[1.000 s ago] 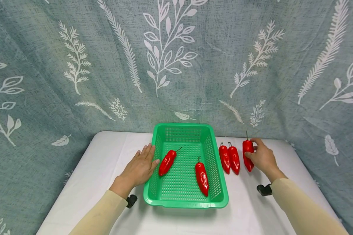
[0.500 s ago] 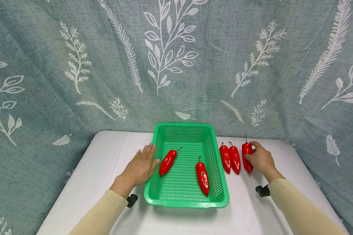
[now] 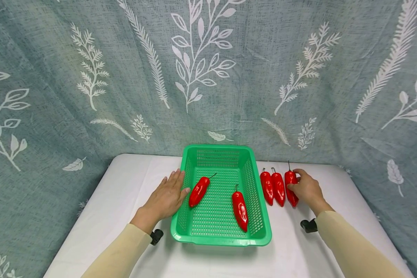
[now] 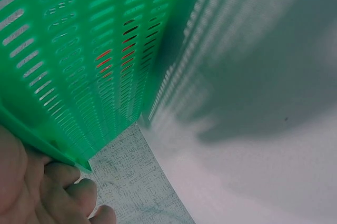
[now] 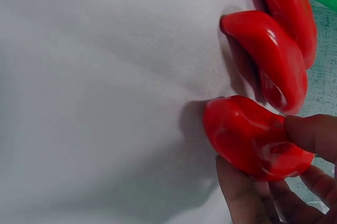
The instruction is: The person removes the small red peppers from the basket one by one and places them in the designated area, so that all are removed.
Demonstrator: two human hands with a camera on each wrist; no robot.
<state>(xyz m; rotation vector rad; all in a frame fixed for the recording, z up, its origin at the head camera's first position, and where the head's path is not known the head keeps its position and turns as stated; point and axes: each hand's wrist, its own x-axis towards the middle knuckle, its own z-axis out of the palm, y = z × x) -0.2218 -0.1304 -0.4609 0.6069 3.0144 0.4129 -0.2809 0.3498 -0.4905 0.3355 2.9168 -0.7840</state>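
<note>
Hanging across the far side, a grey-green cloth [image 3: 246, 104] printed with pale leaves and sprigs rises behind a white table [image 3: 285, 239]. On the table stands a green basket [image 3: 222, 240], its walls and floor pierced with rows of small slots. From the near side two beige sleeves reach in, the left sleeve [image 3: 121, 253] to the left of the basket and the right sleeve [image 3: 354, 243] well to its right. The left hand [image 3: 165, 197] lies flat, its fingers stretched out along the basket's left rim and its thumb against the rim. The right hand [image 3: 307, 189] pinches a red pepper [image 3: 290, 183] between thumb and fingers, to the right of the basket, the pepper's stem pointing to the far side; whether the pepper touches the table I cannot tell. Just left of it, between it and the basket, the middle pepper [image 3: 278, 189] and the left pepper [image 3: 266, 188] lie side by side, stems likewise to the far side. Inside the basket, one pepper [image 3: 199, 192] lies slanted near the left wall, and another pepper [image 3: 239, 211] rests nearer and toward the right wall, the two well apart. Smallest are the black gadgets at the wrists, one by the left cuff [image 3: 156, 236] and one by the right cuff [image 3: 309, 226].
</note>
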